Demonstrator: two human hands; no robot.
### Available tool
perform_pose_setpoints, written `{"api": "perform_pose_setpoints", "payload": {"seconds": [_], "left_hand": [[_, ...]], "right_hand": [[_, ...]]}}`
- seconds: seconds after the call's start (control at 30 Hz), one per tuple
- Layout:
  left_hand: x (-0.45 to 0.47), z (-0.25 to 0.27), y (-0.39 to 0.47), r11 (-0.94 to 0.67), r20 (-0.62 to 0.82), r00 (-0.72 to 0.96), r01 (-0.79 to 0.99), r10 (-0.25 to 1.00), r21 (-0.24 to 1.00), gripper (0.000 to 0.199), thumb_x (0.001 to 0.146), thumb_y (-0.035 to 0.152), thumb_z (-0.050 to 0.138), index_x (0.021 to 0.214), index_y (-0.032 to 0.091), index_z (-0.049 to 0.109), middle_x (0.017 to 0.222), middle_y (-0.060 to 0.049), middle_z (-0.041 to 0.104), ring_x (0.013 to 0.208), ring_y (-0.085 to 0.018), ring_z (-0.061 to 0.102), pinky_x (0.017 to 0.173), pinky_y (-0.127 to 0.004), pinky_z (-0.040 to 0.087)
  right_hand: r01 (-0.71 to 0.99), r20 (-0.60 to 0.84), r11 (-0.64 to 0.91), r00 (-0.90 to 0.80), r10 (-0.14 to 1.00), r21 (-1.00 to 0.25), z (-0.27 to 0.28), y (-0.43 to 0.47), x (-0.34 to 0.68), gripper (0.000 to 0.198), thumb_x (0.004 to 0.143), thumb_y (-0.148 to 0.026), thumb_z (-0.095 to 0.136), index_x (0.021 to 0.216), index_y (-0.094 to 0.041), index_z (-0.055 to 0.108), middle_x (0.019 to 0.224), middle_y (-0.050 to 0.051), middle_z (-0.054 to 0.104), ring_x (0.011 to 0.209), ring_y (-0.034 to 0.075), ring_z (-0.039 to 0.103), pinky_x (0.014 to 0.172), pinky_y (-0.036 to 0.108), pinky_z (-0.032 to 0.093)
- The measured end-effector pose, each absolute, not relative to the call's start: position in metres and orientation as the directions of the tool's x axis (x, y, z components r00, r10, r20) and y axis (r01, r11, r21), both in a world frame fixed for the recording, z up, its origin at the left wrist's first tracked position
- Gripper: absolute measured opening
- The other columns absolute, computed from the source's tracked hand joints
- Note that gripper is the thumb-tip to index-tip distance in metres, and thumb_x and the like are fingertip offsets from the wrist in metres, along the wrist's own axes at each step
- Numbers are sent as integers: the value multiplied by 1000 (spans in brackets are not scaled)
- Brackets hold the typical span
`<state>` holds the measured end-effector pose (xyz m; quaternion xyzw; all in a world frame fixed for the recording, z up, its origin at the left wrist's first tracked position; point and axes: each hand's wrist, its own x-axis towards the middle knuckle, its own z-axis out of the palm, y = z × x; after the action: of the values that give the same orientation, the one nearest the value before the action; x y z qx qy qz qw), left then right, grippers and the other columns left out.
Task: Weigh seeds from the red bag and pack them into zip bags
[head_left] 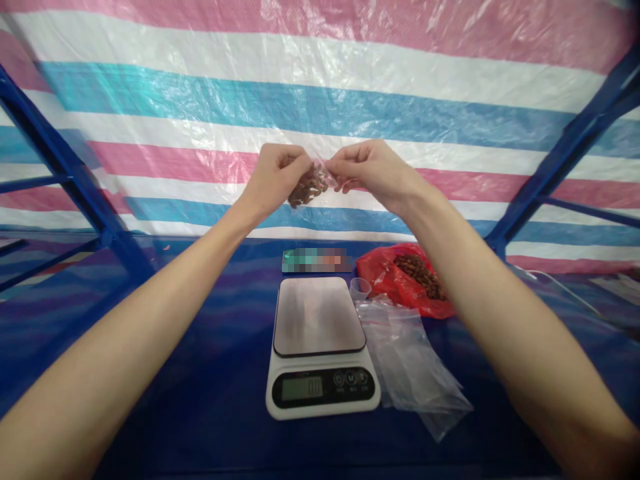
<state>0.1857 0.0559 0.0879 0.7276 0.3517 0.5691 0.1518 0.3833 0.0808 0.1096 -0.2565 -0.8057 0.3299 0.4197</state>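
A small clear plastic bag (pixel 309 185) with brown, elongated pieces inside hangs in the air beyond the scale. My left hand (pixel 281 172) is closed on its left side, thumb and fingers pinching it. At the bag's upper right edge, my right hand (pixel 367 168) pinches the plastic between thumb and forefinger. Below them stands a white kitchen scale (pixel 320 317) with a bare metal plate; its display reads 0.0.
An open red plastic bag (pixel 383 267) of brown pieces lies at the right, beside a small clear cup (pixel 360 289). Flat clear zip bags (pixel 410 360) lie right of the scale. Behind it is a blurred-out flat object (pixel 317 261). Blue metal posts (pixel 107 230) flank the blue table (pixel 200 400).
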Motion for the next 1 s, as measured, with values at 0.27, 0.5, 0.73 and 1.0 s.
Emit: {"api": "perform_pose_setpoints", "payload": {"seconds": [0.27,0.5,0.73,1.0], "left_hand": [[192,79,74,-719,716,171,362,677,594,19,84,18,59,66,19,54,59,0,57,54,-10,51,53,-28,40],[187,82,75,-701,811,41,529,584,478,8,83,13,63,81,21,61,87,-3,72,81,-14,63,69,-29,44],[197,95,57,-691,640,297,480,708,541,53,103,36,50,53,20,56,48,0,56,51,-10,52,56,-26,39],[196,87,61,-516,400,388,268,830,813,45,99,49,60,68,17,62,63,-6,68,54,-13,65,51,-23,47]], "right_hand": [[67,356,489,-601,716,-870,99,95,403,28,70,-35,96,83,-17,78,80,5,74,73,17,66,63,31,56],[19,381,440,-466,799,-898,93,103,396,21,81,-26,89,76,-16,71,76,4,69,67,14,61,64,30,52],[-47,391,412,-426,816,-910,88,107,386,25,83,-31,86,73,-18,67,67,1,62,64,12,58,60,27,46],[1,387,453,-517,764,-892,87,100,386,29,84,-40,86,73,-17,70,71,3,68,66,13,58,62,29,44]]}}
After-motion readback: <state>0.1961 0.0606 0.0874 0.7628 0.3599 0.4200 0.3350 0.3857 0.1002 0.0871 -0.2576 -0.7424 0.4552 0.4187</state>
